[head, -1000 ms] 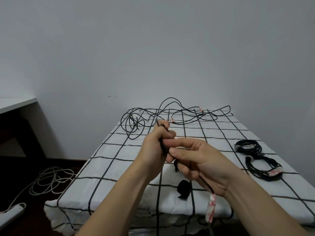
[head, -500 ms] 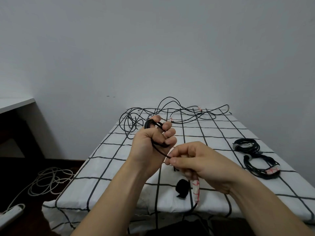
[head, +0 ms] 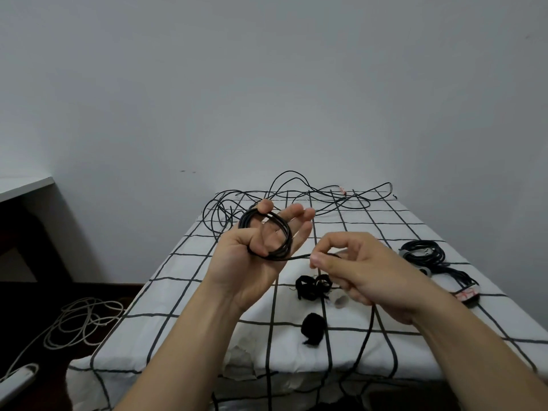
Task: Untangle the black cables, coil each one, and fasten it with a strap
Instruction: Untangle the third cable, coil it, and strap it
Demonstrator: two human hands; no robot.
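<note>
One coil: several black loops wound round my left hand, fingers spread, thumb through.
Right hand: pinching the cable's free run beside it.
Tangle: loose at the bed's far end.
Bundles: finished, on my right.
Straps: under my hands.

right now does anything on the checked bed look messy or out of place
Yes: thin black cables sprawl in a tangle at the bed's far end, while two coiled black bundles lie tidy at right. A pale cord also sprawls on the floor.
</note>
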